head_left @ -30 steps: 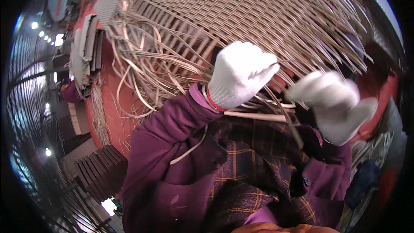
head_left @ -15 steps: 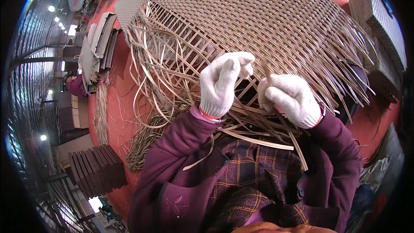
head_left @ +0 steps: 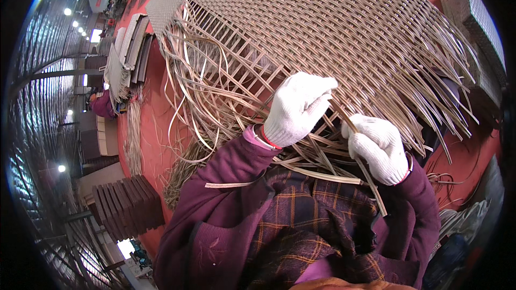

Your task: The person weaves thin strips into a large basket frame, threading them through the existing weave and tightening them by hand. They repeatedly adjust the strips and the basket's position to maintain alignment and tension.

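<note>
Both my hands wear white knit gloves. My left hand [head_left: 301, 108] is closed, its thumb and fingers pinched at the upper end of a brown weaving strip [head_left: 344, 115]. Lower and to the right, my right hand [head_left: 378, 147] is closed round the same strip, which stretches short and straight between the two. Just beyond them spreads a large woven panel [head_left: 301, 27] of brown strips, tightly woven across most of its width. An open lattice of bare strips [head_left: 231, 37] shows at its left side. Loose strip ends [head_left: 317, 150] lie tangled under my hands.
Unwoven strip ends [head_left: 457, 86] fan out along the panel's right edge. Stacked woven panels [head_left: 475, 27] stand at the far right. On the left are piled flat pieces [head_left: 129, 48], a strip bundle [head_left: 133, 134] and brown slabs [head_left: 129, 204]. Red sheeting [head_left: 153, 118] lies beneath.
My left hand has shifted right and closed at the strip's upper end. My right hand has moved slightly down and right, and the strip now spans between both hands.
</note>
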Tool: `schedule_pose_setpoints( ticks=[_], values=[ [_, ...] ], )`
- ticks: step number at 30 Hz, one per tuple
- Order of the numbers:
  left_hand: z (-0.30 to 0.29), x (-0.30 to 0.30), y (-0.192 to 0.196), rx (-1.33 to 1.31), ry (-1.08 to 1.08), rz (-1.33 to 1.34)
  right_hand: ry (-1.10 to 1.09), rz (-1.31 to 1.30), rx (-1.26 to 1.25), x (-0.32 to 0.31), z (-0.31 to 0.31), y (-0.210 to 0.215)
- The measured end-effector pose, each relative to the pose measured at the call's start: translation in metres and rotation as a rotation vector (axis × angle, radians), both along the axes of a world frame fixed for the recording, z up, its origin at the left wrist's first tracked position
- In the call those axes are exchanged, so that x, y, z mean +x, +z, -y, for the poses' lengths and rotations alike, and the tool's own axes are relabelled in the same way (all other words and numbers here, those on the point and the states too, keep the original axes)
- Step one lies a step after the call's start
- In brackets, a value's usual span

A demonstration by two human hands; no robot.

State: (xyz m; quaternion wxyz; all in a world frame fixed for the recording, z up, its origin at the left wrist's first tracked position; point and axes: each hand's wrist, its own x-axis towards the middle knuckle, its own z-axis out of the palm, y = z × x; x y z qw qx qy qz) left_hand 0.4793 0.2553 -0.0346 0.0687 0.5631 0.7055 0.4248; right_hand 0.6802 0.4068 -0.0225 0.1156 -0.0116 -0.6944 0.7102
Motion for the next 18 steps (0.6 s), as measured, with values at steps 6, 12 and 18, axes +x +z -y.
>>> schedule_pose_setpoints(
  ticks=[6, 12, 18],
  values=[
    [0.004, -0.001, 0.005, -0.022, -0.043, -0.047, 0.032, 0.007, -0.057, 0.004, -0.003, 0.008],
    [0.013, -0.003, 0.007, 0.087, 0.188, 0.719, -0.041, 0.014, -0.054, 0.012, 0.009, -0.006],
    [0.018, -0.003, 0.011, -0.101, 0.112, 0.499, -0.147, -0.137, 0.179, 0.023, 0.013, -0.008]
  ],
)
